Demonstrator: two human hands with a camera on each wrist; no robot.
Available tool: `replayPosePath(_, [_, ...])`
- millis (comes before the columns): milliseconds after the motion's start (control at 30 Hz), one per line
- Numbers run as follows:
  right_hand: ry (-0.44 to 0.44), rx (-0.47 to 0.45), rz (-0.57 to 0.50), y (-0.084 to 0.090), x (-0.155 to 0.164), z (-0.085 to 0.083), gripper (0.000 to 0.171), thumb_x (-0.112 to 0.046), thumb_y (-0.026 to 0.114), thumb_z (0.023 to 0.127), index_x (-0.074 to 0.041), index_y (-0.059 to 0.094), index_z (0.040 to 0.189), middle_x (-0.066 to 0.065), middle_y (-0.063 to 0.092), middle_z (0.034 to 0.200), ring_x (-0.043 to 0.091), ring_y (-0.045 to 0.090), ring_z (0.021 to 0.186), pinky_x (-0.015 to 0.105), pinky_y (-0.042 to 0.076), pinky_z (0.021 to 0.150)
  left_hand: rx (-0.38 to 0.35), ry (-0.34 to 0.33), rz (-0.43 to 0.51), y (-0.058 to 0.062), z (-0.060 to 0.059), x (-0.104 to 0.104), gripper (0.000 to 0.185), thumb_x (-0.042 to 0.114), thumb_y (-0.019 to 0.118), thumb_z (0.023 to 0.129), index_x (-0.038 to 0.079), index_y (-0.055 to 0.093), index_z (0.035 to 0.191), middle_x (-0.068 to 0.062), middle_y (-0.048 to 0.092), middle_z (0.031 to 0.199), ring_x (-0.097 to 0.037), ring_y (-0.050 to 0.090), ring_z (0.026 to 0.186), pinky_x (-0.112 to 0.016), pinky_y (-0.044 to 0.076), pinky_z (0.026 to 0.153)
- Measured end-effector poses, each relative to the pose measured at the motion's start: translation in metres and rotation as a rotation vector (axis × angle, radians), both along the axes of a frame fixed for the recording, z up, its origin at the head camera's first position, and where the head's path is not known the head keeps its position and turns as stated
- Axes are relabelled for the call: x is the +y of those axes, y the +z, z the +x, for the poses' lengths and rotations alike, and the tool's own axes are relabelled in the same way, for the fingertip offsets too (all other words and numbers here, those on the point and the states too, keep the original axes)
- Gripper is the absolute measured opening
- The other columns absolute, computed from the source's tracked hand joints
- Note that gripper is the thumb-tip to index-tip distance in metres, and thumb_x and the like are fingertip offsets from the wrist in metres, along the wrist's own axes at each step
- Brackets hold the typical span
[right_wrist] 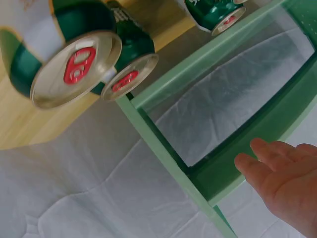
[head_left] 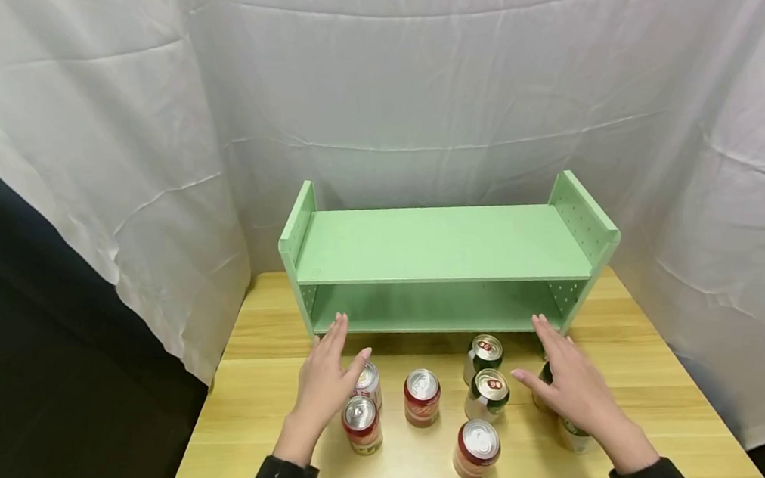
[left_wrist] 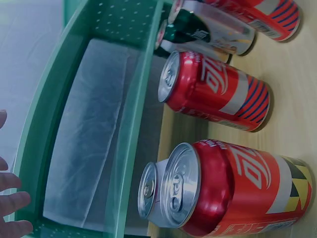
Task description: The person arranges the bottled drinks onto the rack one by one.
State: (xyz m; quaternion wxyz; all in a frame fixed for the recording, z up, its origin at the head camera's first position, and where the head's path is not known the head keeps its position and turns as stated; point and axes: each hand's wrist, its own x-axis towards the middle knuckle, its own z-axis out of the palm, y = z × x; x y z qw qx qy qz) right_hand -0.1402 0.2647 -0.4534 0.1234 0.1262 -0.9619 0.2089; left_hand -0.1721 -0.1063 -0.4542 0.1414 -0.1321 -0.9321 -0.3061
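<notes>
My left hand [head_left: 326, 380] hovers at the left with straight fingers and a spread thumb, holding nothing. Next to it stand a red soda can [head_left: 362, 427] and, behind that, a whitish can [head_left: 369, 380] partly covered by the thumb. My right hand [head_left: 572, 382], likewise empty with fingers extended, is over several green-and-white cans [head_left: 579, 438] that it partly hides. Between the hands are two more red cans, one in the middle [head_left: 422, 398] and one nearer me [head_left: 476, 451], plus two green-and-white cans [head_left: 487, 397] one behind the other. All visible cans stand upright.
A light green two-tier shelf [head_left: 438, 245] with raised perforated side panels stands behind the cans on the wooden table [head_left: 267, 401]. White cloth [head_left: 451, 81] hangs behind and at the sides. Dark fabric [head_left: 45, 360] covers the far left.
</notes>
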Motion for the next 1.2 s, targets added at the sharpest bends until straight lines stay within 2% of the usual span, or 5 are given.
replayPosePath(167, [-0.010, -0.014, -0.019, -0.006, -0.006, 0.000, 0.091, -0.044, 0.064, 0.086, -0.004, 0.014, 0.151, 0.023, 0.022, 0.151, 0.048, 0.032, 0.131, 0.064, 0.028, 0.102, 0.058, 0.063, 0.082, 0.000, -0.005, -0.009, 0.070, 0.038, 0.056, 0.093, 0.005, 0.027, 0.148, -0.011, 0.029, 0.151, -0.033, 0.036, 0.134, -0.053, 0.032, 0.106])
replayPosePath(400, [-0.003, -0.059, -0.082, -0.014, -0.015, 0.000, 0.091, -0.043, 0.064, 0.087, -0.008, 0.012, 0.152, 0.022, 0.021, 0.152, 0.051, 0.031, 0.130, 0.067, 0.028, 0.099, 0.248, 0.127, 0.203, -0.004, -0.015, -0.025, 0.066, 0.021, 0.062, 0.091, 0.001, 0.032, 0.145, -0.017, 0.036, 0.147, -0.036, 0.043, 0.128, -0.045, 0.053, 0.077])
replayPosePath(600, [-0.015, -0.084, -0.121, -0.020, -0.025, 0.000, 0.087, -0.040, 0.064, 0.088, -0.006, 0.014, 0.151, 0.023, 0.024, 0.151, 0.047, 0.037, 0.127, 0.064, 0.034, 0.096, 0.137, 0.170, 0.284, 0.001, -0.023, -0.039, 0.066, 0.027, 0.058, 0.094, 0.006, 0.027, 0.149, -0.013, 0.031, 0.151, -0.037, 0.037, 0.133, -0.053, 0.038, 0.101])
replayPosePath(767, [-0.037, -0.137, -0.172, -0.024, -0.031, 0.007, 0.085, -0.038, 0.062, 0.090, -0.009, 0.012, 0.152, 0.023, 0.023, 0.152, 0.049, 0.031, 0.131, 0.067, 0.035, 0.093, 0.093, 0.187, 0.342, 0.016, -0.035, -0.049, 0.066, 0.033, 0.054, 0.095, 0.011, 0.023, 0.150, -0.009, 0.028, 0.153, -0.033, 0.032, 0.137, -0.049, 0.028, 0.110])
replayPosePath(1200, [-0.101, -0.183, -0.246, -0.041, -0.039, 0.025, 0.081, -0.036, 0.061, 0.091, -0.015, 0.013, 0.153, 0.029, 0.040, 0.140, 0.051, 0.044, 0.119, 0.070, 0.040, 0.081, 0.262, 0.149, 0.340, 0.072, -0.062, -0.070, 0.059, 0.020, 0.058, 0.094, 0.004, 0.035, 0.145, -0.009, 0.034, 0.150, -0.029, 0.035, 0.136, -0.044, 0.029, 0.111])
